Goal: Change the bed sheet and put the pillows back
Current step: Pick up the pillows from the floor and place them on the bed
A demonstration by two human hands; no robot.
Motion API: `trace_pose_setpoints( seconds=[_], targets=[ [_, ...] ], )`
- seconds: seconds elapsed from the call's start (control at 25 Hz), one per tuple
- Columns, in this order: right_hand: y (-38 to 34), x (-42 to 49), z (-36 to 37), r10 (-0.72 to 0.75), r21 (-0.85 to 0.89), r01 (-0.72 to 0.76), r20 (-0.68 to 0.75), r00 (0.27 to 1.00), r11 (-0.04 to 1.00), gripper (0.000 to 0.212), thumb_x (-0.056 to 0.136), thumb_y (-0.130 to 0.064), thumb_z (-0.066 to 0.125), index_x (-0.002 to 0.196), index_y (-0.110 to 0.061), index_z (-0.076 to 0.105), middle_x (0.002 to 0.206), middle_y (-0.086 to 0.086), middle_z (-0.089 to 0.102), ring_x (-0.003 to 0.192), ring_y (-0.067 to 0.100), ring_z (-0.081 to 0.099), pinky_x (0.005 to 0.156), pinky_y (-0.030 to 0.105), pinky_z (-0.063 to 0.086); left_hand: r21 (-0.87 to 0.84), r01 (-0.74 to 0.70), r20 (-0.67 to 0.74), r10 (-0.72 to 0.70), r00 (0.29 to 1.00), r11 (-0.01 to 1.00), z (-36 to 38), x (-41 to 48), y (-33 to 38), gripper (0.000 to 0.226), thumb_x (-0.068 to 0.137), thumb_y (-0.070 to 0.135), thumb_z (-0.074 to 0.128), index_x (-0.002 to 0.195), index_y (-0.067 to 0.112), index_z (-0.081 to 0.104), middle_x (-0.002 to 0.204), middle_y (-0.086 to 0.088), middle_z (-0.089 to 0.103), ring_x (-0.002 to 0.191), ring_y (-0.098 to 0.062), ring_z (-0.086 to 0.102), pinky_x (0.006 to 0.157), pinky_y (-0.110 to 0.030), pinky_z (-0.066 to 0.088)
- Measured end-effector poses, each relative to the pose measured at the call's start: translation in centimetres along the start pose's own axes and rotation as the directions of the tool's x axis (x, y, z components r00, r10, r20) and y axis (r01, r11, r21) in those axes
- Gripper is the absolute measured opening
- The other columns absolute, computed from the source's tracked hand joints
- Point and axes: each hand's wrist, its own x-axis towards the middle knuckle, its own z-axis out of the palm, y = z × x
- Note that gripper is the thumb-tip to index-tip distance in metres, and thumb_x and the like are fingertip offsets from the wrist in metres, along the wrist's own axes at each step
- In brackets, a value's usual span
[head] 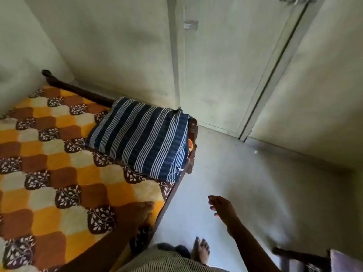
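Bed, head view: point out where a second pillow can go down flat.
Free: the sheet left of the striped pillow, bordered by the headboard rail and the wall; also the wide middle stretch between that pillow and the left hand. Crowded: the head corner by the bedpost, filled by the pillow, and the near edge by the left hand.

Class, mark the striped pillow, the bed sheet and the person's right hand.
striped pillow [137, 138]: head view, top face.
bed sheet [59, 173]: head view, bare patch beside pillow.
right hand [224, 211]: head view, its middle.
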Motion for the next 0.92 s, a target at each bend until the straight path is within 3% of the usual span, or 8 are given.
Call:
trace_pose_setpoints(
  seconds=[0.12, 0.28, 0.36, 0.48, 0.6, 0.72, 0.84, 0.92],
  targets=[
    [3.6, -4.5, -1.8, -0.003, 0.091, 0.018, -0.157, 0.988, 0.996, 0.018, 0.096, -0.015, 0.047, 0.098, -0.010, 0.064, 0.088, 0.004, 0.060, 0.071, 0.012, 0.053, 0.058, 0.021, 0.038, 0.163, -0.054, 0.138, 0.032, 0.990, 0.985, 2.1, -1.5, 0.0, 0.014, 0.093, 0.024, 0.054, 0.102, 0.015, 0.058, 0.099, -0.004, 0.060, 0.090, -0.021, 0.057, 0.068, -0.028, 0.043],
    [11.5, -13.5, -0.7, 0.130, 0.263, -0.012, -0.436, 0.890, 0.965, 0.017, 0.095, -0.015, 0.049, 0.104, -0.014, 0.063, 0.093, 0.007, 0.062, 0.070, 0.009, 0.056, 0.058, 0.020, 0.039, 0.354, -0.250, 0.404, 0.093, 0.910, 0.901, 6.5, -1.8, -0.4, 0.025, 0.073, 0.026, 0.066, 0.096, 0.018, 0.059, 0.098, -0.005, 0.054, 0.068, -0.011, 0.048, 0.056, -0.021, 0.027],
    [15.9, -18.7, 1.5, 0.260, 0.390, -0.050, -0.508, 0.822, 0.919, 0.015, 0.095, -0.018, 0.050, 0.103, -0.014, 0.063, 0.092, 0.008, 0.062, 0.073, 0.014, 0.055, 0.057, 0.022, 0.038, 0.416, -0.303, 0.489, 0.070, 0.869, 0.857, 8.6, -3.5, -2.0, 0.013, 0.090, 0.021, 0.057, 0.102, 0.017, 0.056, 0.102, -0.006, 0.054, 0.070, -0.010, 0.049, 0.058, -0.022, 0.029],
    [21.9, -26.6, 5.2, 0.426, 0.563, -0.054, -0.557, 0.713, 0.825, 0.014, 0.095, -0.019, 0.051, 0.098, -0.016, 0.063, 0.088, 0.004, 0.060, 0.072, 0.012, 0.054, 0.054, 0.019, 0.037, 0.489, -0.365, 0.604, -0.006, 0.797, 0.792, 10.5, -7.3, -7.8, 0.014, 0.096, 0.017, 0.047, 0.108, 0.015, 0.053, 0.101, -0.006, 0.055, 0.080, -0.016, 0.053, 0.063, -0.023, 0.035],
    [27.3, -35.2, 9.4, 0.602, 0.720, -0.024, -0.561, 0.568, 0.694, 0.011, 0.094, -0.022, 0.053, 0.094, -0.019, 0.063, 0.086, 0.001, 0.060, 0.067, 0.008, 0.052, 0.052, 0.016, 0.035, 0.584, -0.419, 0.714, -0.194, 0.673, 0.695, 12.8, -11.5, -14.9, 0.019, 0.096, 0.021, 0.047, 0.112, 0.013, 0.055, 0.104, -0.006, 0.057, 0.098, -0.023, 0.053, 0.073, -0.029, 0.041],
    [33.2, -43.0, 16.0, 0.771, 0.843, 0.019, -0.500, 0.395, 0.537, 0.009, 0.092, -0.022, 0.055, 0.090, -0.021, 0.063, 0.082, 0.000, 0.061, 0.065, 0.008, 0.052, 0.052, 0.016, 0.037, 0.663, -0.521, 0.740, -0.368, 0.563, 0.537, 14.3, -15.6, -22.4, 0.022, 0.095, 0.022, 0.049, 0.113, 0.012, 0.056, 0.109, -0.007, 0.058, 0.102, -0.023, 0.053, 0.085, -0.034, 0.039],
    [37.7, -49.2, 22.7, 0.888, 0.924, 0.114, -0.383, 0.254, 0.366, 0.010, 0.092, -0.021, 0.055, 0.093, -0.017, 0.065, 0.081, 0.001, 0.060, 0.066, 0.010, 0.053, 0.055, 0.020, 0.038, 0.699, -0.604, 0.708, -0.488, 0.510, 0.383, 14.3, -19.4, -28.9, 0.027, 0.095, 0.021, 0.049, 0.118, 0.007, 0.056, 0.113, -0.009, 0.058, 0.102, -0.024, 0.054, 0.079, -0.033, 0.042],
    [40.5, -53.0, 26.7, 0.928, 0.944, 0.180, -0.310, 0.206, 0.275, 0.011, 0.092, -0.021, 0.056, 0.093, -0.017, 0.065, 0.084, 0.004, 0.061, 0.070, 0.013, 0.054, 0.058, 0.022, 0.040, 0.692, -0.667, 0.690, -0.524, 0.499, 0.276, 14.3, -22.1, -33.4, 0.029, 0.095, 0.022, 0.050, 0.119, 0.006, 0.056, 0.117, -0.010, 0.059, 0.101, -0.023, 0.055, 0.076, -0.031, 0.043]
  ],
)
